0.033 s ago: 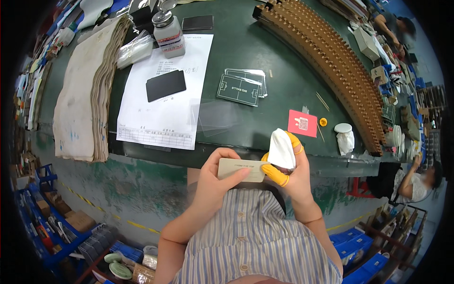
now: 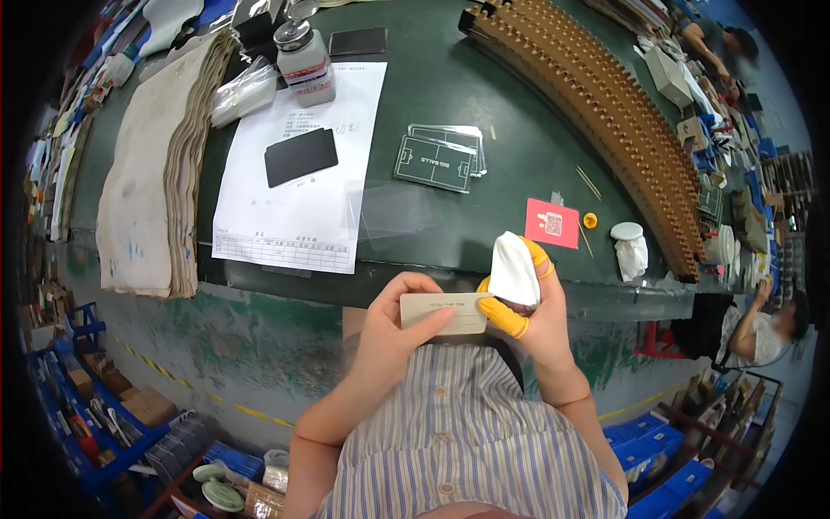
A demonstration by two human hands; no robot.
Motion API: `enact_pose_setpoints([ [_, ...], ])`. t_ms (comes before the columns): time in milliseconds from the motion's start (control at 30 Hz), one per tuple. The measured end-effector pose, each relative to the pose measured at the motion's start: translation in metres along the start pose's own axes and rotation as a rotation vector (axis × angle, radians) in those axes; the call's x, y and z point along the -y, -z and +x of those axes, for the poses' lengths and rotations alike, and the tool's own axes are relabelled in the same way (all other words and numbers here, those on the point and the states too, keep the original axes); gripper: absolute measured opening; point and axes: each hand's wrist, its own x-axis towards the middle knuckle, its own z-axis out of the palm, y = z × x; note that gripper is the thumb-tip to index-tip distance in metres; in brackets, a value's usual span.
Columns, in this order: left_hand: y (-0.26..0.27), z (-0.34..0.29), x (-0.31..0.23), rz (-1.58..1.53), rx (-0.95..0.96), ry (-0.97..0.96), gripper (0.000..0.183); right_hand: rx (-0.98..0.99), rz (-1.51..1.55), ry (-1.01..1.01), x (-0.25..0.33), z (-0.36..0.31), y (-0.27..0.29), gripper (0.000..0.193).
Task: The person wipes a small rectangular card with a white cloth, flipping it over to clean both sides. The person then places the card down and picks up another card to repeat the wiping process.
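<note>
A pale beige card (image 2: 443,323) is held in front of my body, just off the near edge of the table. My left hand (image 2: 386,327) grips its left end, thumb laid across the face. At the card's right end is my right hand (image 2: 546,327), wearing yellow finger cots (image 2: 504,318) on some fingers. A bunched white cloth (image 2: 515,270) is pinched in that right hand, above the card's right corner. A yellow-tipped thumb touches the card's edge; the fingers behind the cloth are partly hidden.
On the green table (image 2: 484,225) lie dark metal cards (image 2: 437,160), black cards (image 2: 301,157) on a printed sheet (image 2: 285,216), and a red card (image 2: 552,223). A bottle (image 2: 305,65), a cloth stack (image 2: 156,173), a slotted wooden rack (image 2: 596,112) and a white-capped container (image 2: 630,251) stand around.
</note>
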Motion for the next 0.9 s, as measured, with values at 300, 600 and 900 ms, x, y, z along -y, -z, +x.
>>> enact_pose_setpoints([
  [300,-0.006,-0.001,-0.007,0.102,0.02,0.011,0.041,-0.128,-0.142,0.308,0.0,-0.002,0.019,0.044],
  [600,-0.01,0.002,-0.011,0.137,0.057,0.015,0.048,-0.121,-1.05,0.749,0.008,-0.014,0.034,0.03],
  [900,-0.011,-0.001,-0.009,0.181,0.058,0.01,0.05,-0.059,-1.1,0.756,0.005,-0.011,0.03,0.033],
])
